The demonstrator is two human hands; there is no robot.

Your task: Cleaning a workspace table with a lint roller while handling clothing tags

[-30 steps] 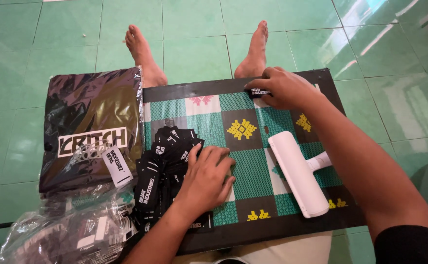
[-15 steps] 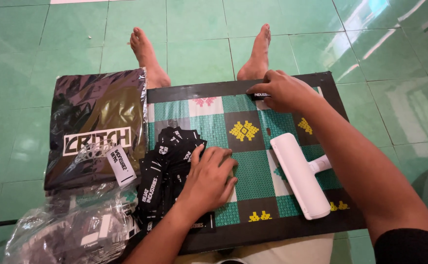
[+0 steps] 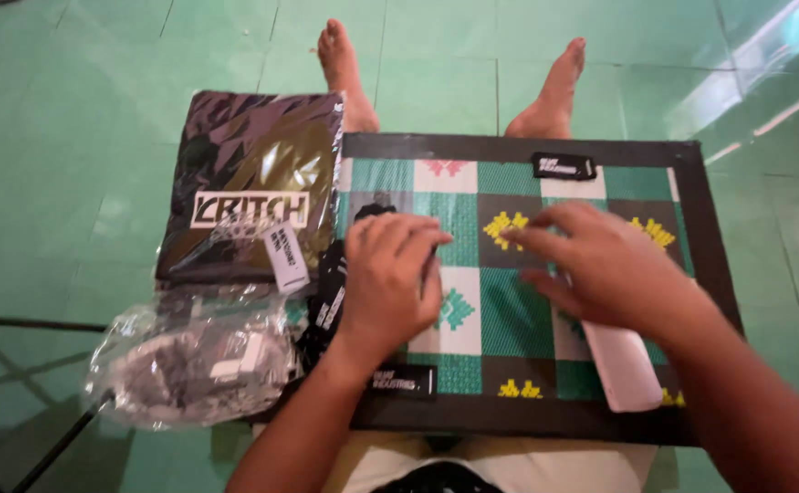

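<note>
Nearest to us, one black label (image 3: pixel 406 380) lay by itself on the board's (image 3: pixel 705 239) near border, just below our left wrist. Our left hand (image 3: pixel 390 274) lay flat, fingers loosely spread and closed on nothing, over the heap of black labels (image 3: pixel 331 294); only the heap's left edge showed beside the palm. Our right hand (image 3: pixel 600 265) hovered palm down over the green and white checks, fingers apart and holding nothing, with the white roller (image 3: pixel 626 365) lying partly beneath its wrist. Left of the left hand sat a clear bag (image 3: pixel 189 361) of more pieces, and beyond it the folded garment in its glossy wrapper (image 3: pixel 253 196) with a white tag (image 3: pixel 286 256). Farthest from the right hand, a single black label (image 3: pixel 564 166) rested alone near the board's far edge. We judged the work barely begun: one label set out there, the heap hardly reduced, the bag full.
</note>
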